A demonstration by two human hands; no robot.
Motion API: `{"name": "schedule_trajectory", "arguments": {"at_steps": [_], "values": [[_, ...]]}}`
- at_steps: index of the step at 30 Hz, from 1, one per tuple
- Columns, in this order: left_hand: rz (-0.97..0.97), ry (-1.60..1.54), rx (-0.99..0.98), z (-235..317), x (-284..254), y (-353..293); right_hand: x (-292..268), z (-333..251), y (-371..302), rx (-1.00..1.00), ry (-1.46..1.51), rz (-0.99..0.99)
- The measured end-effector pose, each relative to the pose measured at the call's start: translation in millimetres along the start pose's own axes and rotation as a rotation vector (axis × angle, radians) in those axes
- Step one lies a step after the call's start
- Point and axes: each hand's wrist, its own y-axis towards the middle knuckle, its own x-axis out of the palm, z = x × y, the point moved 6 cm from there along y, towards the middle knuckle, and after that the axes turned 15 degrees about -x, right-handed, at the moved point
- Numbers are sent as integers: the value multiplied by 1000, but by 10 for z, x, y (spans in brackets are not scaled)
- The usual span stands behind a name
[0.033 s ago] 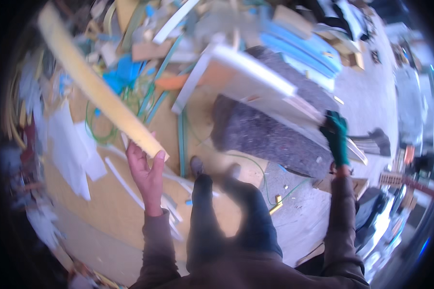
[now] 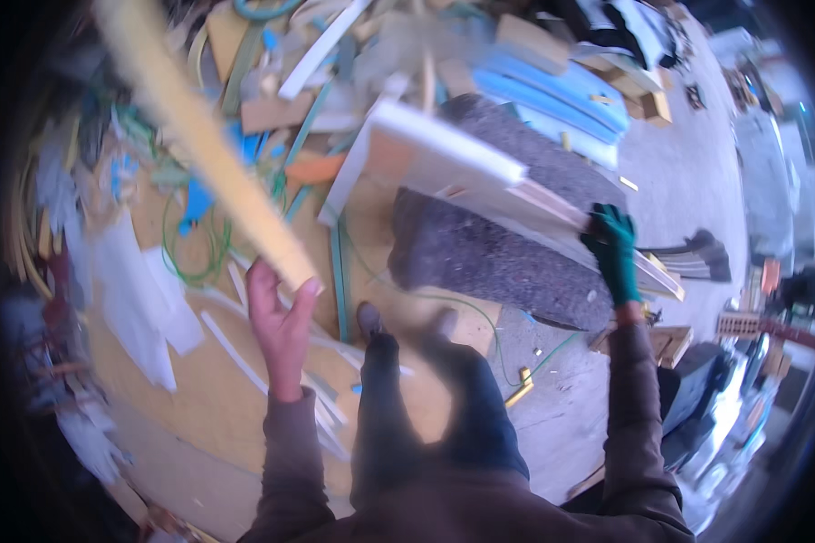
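My bare left hand (image 2: 281,317) grips the near end of a long yellow strip (image 2: 213,163), which looks like foam. It slants up and away to the far left and is blurred at its far end. My right hand (image 2: 614,249), in a green glove, is closed over the upper edge of a long pale panel (image 2: 507,201) with a white end block (image 2: 448,140). This panel lies tilted across a dark grey speckled felt-like mass (image 2: 462,253). The glove hides part of the panel's edge, and the fingertips behind it are hidden.
White sheets (image 2: 140,299) and thin white strips (image 2: 235,348) lie on the tan board floor at left. A green cord (image 2: 466,299) runs near my feet. Blue foam slabs (image 2: 552,95) and mixed offcuts are heaped beyond. A brass-coloured piece (image 2: 521,389) lies on the grey floor.
The panel and my gloved right hand appear slightly further left. My left hand sits slightly further right, still holding the yellow strip. The whole view has shifted a little.
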Motion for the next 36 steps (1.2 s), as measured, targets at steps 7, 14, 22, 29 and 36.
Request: {"name": "schedule_trajectory", "arguments": {"at_steps": [7,14,22,29,36], "values": [[-442,621,579,1317,2192,548,-127,-309,110,73,-31,158],[-582,836,434,1044,2879,816,-53,-232,106,81,27,489],[-641,835,376,927,2921,921,213,-145,71,309,62,98],[-631,815,384,927,2920,934,-593,-676,-155,344,149,-13],[-632,834,365,827,2841,880,-1364,-1370,545,-80,93,433]]}}
